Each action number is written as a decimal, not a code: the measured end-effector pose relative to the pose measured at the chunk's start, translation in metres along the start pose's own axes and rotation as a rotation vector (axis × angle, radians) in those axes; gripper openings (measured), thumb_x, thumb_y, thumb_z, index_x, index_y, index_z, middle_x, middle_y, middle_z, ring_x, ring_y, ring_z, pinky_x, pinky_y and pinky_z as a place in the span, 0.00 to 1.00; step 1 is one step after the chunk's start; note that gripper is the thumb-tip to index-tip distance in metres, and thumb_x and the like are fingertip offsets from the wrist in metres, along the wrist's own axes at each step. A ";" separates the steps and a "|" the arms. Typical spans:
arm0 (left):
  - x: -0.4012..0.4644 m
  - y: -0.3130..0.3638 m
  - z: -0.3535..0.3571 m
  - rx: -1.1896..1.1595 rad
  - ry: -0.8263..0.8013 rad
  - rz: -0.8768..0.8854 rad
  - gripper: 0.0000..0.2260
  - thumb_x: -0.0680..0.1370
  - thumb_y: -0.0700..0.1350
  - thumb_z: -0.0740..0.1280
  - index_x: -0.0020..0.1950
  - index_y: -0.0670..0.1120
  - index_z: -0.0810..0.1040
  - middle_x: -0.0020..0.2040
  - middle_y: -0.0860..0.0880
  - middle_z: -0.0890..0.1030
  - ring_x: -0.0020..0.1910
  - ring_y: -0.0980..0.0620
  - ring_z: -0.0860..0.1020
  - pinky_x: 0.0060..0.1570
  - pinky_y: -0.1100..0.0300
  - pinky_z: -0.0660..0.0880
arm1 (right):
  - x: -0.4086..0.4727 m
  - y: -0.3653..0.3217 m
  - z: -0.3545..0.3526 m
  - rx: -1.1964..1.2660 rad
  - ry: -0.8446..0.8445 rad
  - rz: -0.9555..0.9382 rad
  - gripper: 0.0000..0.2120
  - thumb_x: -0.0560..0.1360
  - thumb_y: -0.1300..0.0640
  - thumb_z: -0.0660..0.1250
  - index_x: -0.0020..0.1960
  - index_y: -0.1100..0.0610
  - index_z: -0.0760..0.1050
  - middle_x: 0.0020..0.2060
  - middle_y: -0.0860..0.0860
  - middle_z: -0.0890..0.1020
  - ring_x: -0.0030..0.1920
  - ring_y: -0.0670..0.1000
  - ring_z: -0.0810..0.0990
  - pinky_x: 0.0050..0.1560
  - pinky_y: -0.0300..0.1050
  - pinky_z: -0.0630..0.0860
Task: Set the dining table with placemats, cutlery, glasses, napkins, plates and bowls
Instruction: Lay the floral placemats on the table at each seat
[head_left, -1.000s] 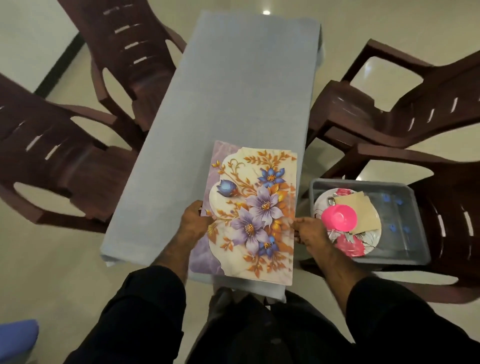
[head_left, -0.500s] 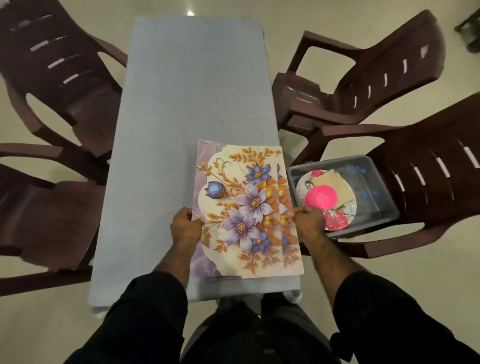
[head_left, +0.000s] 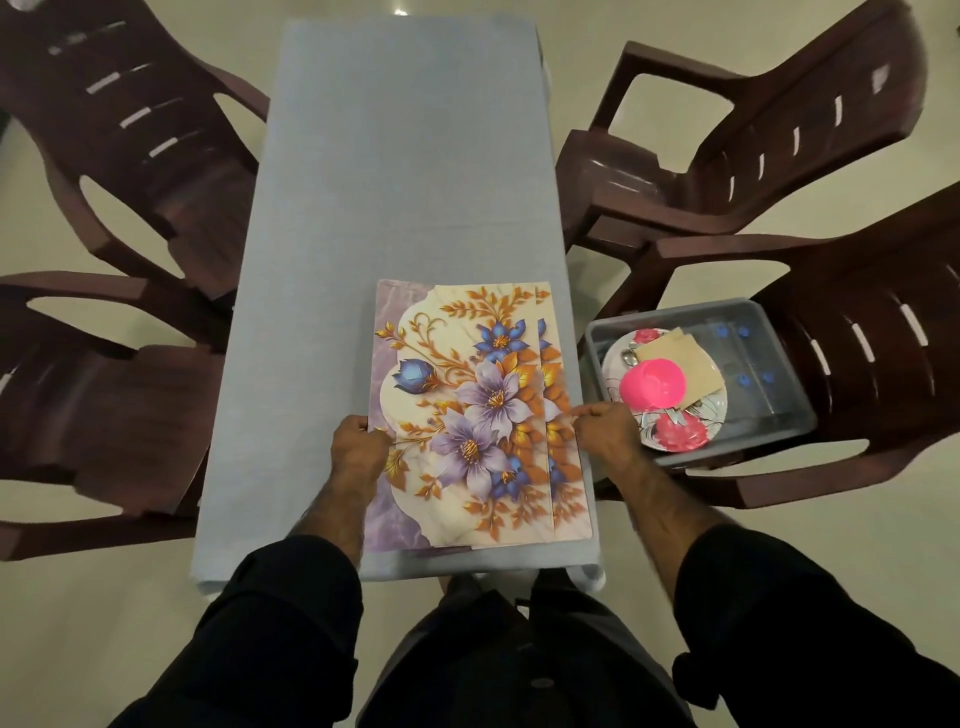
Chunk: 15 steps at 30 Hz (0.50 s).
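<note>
Now left hand (head_left: 358, 441) and right hand (head_left: 605, 434) pinching placemats (head_left: 467, 415), forearms parallel

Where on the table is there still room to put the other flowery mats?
The whole far half of the table, beyond the placemats, is bare, as is the strip along their left. The near right corner is crowded: both hands hold the stack there.

Single head-worn wide-angle view, looking steeply down along the table (head_left: 405, 156) toward 12 o'clock; near edge close below, chairs (head_left: 727, 171) flanking.
</note>
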<state>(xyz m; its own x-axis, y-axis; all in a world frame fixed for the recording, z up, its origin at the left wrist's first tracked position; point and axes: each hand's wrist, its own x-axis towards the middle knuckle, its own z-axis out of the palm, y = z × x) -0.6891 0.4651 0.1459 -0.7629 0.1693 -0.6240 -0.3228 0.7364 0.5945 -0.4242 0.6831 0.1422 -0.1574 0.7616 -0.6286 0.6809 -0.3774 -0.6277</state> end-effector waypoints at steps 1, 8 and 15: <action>-0.002 0.001 0.000 -0.005 0.000 0.000 0.09 0.79 0.40 0.74 0.58 0.42 0.80 0.51 0.45 0.84 0.43 0.49 0.82 0.34 0.60 0.76 | 0.002 -0.001 -0.001 0.008 -0.023 0.012 0.04 0.75 0.62 0.73 0.47 0.56 0.86 0.43 0.51 0.88 0.46 0.54 0.87 0.49 0.49 0.85; -0.008 0.003 0.005 -0.047 -0.025 0.008 0.09 0.80 0.41 0.74 0.59 0.44 0.80 0.52 0.44 0.85 0.46 0.46 0.84 0.39 0.57 0.81 | 0.006 -0.004 -0.018 -0.030 -0.111 0.044 0.05 0.75 0.62 0.72 0.43 0.52 0.83 0.49 0.56 0.87 0.54 0.59 0.87 0.58 0.57 0.84; -0.016 0.000 0.001 -0.031 -0.024 0.004 0.10 0.80 0.42 0.75 0.60 0.43 0.80 0.52 0.44 0.84 0.46 0.45 0.84 0.39 0.57 0.80 | -0.001 0.005 -0.013 0.004 -0.136 0.039 0.04 0.76 0.61 0.72 0.47 0.56 0.86 0.42 0.51 0.87 0.46 0.52 0.86 0.56 0.58 0.85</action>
<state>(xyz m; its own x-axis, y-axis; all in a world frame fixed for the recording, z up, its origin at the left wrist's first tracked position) -0.6767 0.4633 0.1555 -0.7504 0.1880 -0.6337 -0.3374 0.7155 0.6118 -0.4111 0.6872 0.1453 -0.2267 0.6680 -0.7088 0.6858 -0.4072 -0.6032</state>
